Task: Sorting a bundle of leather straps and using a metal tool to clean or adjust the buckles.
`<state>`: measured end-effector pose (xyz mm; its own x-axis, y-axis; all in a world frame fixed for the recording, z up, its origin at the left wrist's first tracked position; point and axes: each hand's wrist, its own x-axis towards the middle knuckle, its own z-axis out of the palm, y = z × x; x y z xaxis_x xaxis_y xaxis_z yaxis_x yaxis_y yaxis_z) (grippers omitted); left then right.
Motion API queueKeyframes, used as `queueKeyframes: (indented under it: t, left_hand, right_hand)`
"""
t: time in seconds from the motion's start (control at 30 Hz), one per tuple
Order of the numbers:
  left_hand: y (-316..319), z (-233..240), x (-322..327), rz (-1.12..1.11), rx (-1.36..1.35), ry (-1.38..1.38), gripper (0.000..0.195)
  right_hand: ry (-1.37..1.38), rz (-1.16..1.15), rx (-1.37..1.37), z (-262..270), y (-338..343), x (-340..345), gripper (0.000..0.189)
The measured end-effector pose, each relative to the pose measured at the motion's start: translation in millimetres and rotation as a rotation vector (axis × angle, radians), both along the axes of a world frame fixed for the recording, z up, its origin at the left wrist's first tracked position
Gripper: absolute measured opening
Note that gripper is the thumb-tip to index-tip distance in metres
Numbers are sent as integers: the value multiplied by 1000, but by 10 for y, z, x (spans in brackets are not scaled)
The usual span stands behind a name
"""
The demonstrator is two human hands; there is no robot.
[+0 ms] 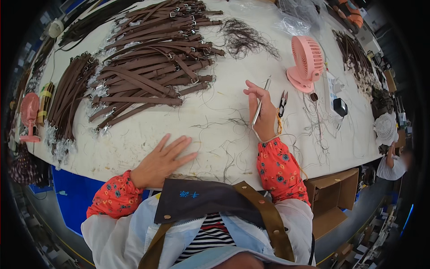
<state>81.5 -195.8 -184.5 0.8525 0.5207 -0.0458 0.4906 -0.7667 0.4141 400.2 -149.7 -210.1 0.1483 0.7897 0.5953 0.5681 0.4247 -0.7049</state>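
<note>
My left hand (163,161) lies palm down on the white tabletop, fingers spread, with nothing in it. My right hand (263,111) is raised above the table and holds a slim metal pen-like tool (261,102) with a wire tip; a thin cord runs from its lower end at my wrist. Just right of that hand lie thread snips (283,103), with a twisted yellow cord (279,122) nearby. Beyond my left hand is a large pile of brown straps with metal buckles (144,74). Loose dark threads (231,124) are scattered between my hands.
A pink fan (305,62) and a power strip (332,90) stand at right. Dark thread (247,40) lies heaped at the back. Another strap bundle (72,97) and pink fan (29,116) are at left. An open cardboard box (331,198) sits below the table's edge. A person (393,166) is at far right.
</note>
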Motion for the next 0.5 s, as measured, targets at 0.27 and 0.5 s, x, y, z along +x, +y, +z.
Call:
queueKeyframes:
  t: [0.27, 0.5]
  left_hand:
    - [602, -223, 1257, -421, 273, -97, 59]
    - [1752, 49, 1663, 178, 892, 82, 38]
  right_hand:
    - [142, 13, 79, 57, 10, 30, 12]
    - [145, -28, 109, 48, -39, 79, 13]
